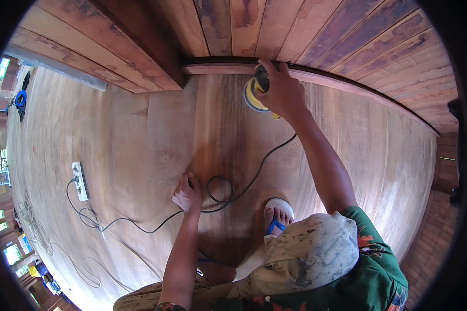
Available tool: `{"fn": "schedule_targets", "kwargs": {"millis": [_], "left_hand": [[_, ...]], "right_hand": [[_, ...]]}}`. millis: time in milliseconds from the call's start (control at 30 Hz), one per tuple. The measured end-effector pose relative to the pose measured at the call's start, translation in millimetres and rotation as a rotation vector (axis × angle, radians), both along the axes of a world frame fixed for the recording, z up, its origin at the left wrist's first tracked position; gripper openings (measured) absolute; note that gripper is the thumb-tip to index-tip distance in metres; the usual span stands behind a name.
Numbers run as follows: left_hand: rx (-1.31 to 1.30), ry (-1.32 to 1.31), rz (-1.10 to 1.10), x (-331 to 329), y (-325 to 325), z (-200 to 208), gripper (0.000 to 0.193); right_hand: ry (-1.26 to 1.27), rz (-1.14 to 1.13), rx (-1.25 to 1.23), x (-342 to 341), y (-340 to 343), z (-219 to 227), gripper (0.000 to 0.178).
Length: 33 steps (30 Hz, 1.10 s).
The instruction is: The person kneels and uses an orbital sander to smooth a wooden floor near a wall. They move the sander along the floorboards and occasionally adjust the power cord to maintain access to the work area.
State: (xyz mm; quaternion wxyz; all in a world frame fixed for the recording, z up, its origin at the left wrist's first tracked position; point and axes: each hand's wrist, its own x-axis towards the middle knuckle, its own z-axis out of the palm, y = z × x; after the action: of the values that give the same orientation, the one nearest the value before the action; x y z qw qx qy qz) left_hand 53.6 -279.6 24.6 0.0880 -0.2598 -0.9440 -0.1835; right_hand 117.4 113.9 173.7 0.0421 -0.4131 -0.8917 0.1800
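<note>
My right hand (284, 93) is wrapped round the top of a yellow and black orbital sander (255, 96). The sander sits on the wooden floor (166, 129) close against the foot of the plank wall. Its black cord (259, 173) runs back, makes a loop on the boards and passes by my left wrist. My left hand (187, 194) is closed and held low over the floor beside that loop. A small dark spot shows between its fingers, but I cannot make out what it is.
A white power strip (80, 181) with a plug in it lies to the left. Pale cable (91, 274) trails over the floor at lower left. A boxed wooden post (135, 46) juts out from the plank wall (316, 31). My sandaled foot (278, 213) is just behind the cord.
</note>
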Motion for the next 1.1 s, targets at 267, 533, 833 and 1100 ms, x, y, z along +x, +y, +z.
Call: {"fn": "schedule_targets", "kwargs": {"millis": [267,533,833,1100], "left_hand": [[-0.005,-0.028,0.017,1,1,1,0.028],[-0.004,-0.007,-0.003,0,4,6,0.029],[-0.005,0.011,0.008,1,2,2,0.029],[0.015,-0.005,0.001,0,2,2,0.026]], "right_hand": [[-0.043,-0.092,0.031,24,6,4,0.083],[0.033,0.081,0.042,-11,-22,-4,0.076],[0.067,0.127,0.032,-28,-33,-6,0.077],[-0.034,-0.057,-0.02,11,-7,4,0.083]]}}
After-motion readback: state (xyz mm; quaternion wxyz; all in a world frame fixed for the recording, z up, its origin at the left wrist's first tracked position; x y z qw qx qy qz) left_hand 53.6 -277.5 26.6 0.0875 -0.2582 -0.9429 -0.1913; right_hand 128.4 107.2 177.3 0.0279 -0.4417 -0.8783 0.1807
